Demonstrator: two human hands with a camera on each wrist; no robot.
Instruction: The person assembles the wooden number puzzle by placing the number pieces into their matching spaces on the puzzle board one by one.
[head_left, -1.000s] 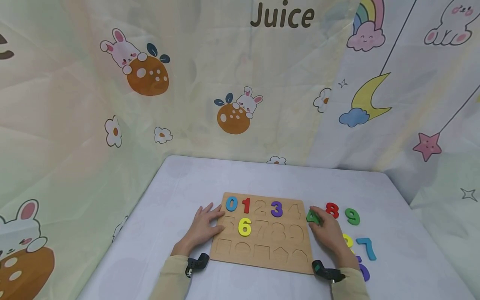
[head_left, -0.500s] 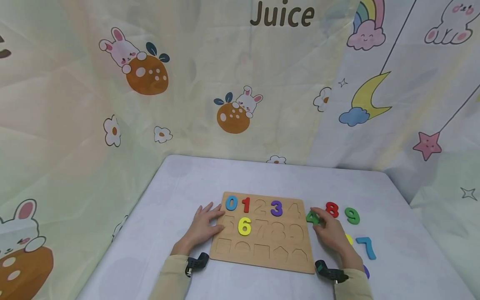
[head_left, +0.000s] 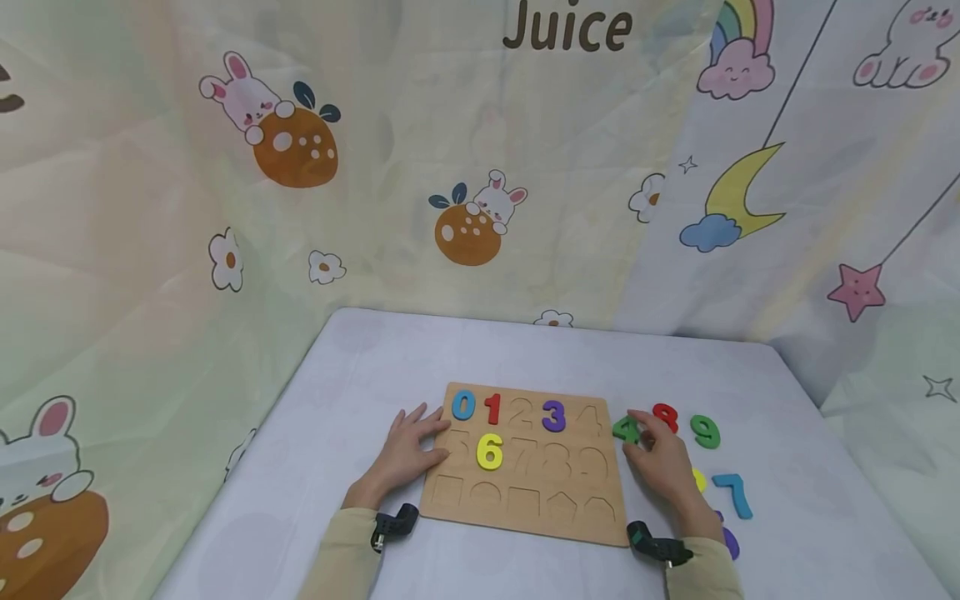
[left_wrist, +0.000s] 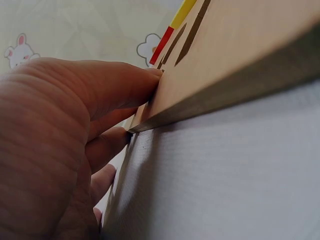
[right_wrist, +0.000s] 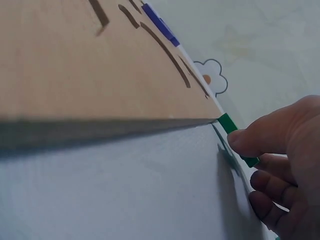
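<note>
My left hand (head_left: 408,452) lies at the left edge of a wooden number board (head_left: 486,527), fingers spread, thumb and fingertips touching it. In the left wrist view the thumb (left_wrist: 125,85) presses the board's top near its edge. Just off the board's right edge, my right hand (head_left: 663,458) pinches a green number 4 (head_left: 625,430) between thumb and fingers. The right wrist view shows the 4 (right_wrist: 231,129) tilted beside the board's corner, a shadow under it. A blue 0 (head_left: 463,405), red 1 (head_left: 492,409), purple 3 (head_left: 554,416) and yellow 6 (head_left: 490,452) sit on the board.
Right of the board lie a red 8 (head_left: 666,417), a green 9 (head_left: 705,432) and a blue 7 (head_left: 735,495). A yellow piece (head_left: 700,480) and a purple piece (head_left: 731,543) are partly hidden by the right arm. A patterned curtain (head_left: 405,150) hangs behind the white table (head_left: 360,350).
My right hand has shifted slightly and its fingers now sit differently on the green 4, leaving more of it visible. The left hand and board have stayed in place.
</note>
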